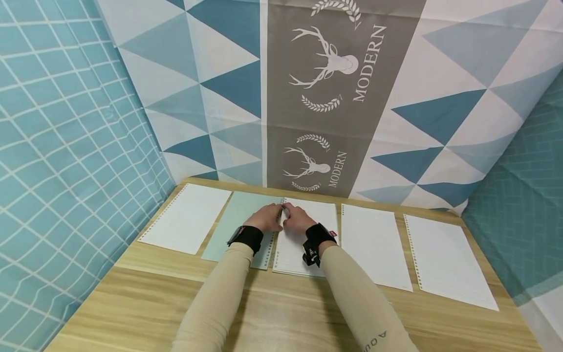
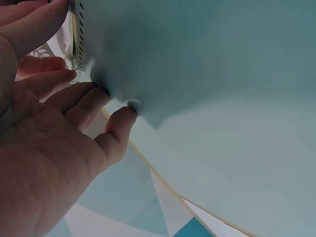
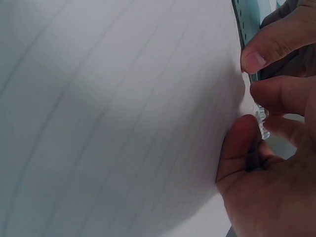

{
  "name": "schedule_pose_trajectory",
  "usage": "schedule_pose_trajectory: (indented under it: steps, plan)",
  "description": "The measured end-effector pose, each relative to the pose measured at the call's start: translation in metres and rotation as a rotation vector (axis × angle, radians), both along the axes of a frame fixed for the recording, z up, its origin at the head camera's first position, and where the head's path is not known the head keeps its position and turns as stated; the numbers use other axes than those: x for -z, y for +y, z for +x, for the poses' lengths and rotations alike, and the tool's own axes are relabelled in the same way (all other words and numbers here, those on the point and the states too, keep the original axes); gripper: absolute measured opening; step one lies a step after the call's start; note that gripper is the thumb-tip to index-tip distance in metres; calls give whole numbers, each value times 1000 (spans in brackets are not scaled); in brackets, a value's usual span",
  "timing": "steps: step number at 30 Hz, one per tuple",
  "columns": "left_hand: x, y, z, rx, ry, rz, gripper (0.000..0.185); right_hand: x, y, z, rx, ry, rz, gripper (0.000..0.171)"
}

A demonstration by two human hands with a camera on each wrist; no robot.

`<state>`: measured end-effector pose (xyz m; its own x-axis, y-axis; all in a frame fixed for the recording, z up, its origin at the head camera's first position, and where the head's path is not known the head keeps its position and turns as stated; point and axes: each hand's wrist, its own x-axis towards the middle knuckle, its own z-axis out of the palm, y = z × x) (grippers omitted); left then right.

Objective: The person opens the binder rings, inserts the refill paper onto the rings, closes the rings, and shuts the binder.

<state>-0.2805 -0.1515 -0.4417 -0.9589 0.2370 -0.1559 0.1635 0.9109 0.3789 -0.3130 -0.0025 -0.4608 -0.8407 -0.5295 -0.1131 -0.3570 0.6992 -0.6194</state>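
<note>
Wooden table (image 1: 281, 313); hands (image 1: 283, 219) hide binder spine (image 1: 273, 244).

Readable text, head view: the word "MODERN" stands in white capitals on the grey band of the backdrop cloth (image 1: 308, 73) behind my worktop, printed twice. The upper one (image 1: 370, 63) runs slanted upward beside a white stag-head emblem with laurel sprigs. The lower one (image 1: 337, 169), smaller, runs the same way beside a second stag emblem just above the worktop's far edge.

On my right sleeve (image 1: 374, 318), near the bottom of the frame, I read the letters "AOU" (image 1: 377, 338); the rest is cut off.

The ruled sheets (image 1: 376, 244) before me carry lines only, no writing I can read. Both wrist views show no text.
</note>
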Motion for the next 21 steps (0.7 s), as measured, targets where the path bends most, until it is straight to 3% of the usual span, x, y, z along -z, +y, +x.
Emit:
schedule_pose_trajectory:
  steps: [7,21]
  plan:
    - [2,-4,-1,51,30,-28,69,-4,-5,-1,28,-44,36,57]
    - [2,-3,-2,37,-8,-67,72,-4,-13,-1,69,-17,110,51]
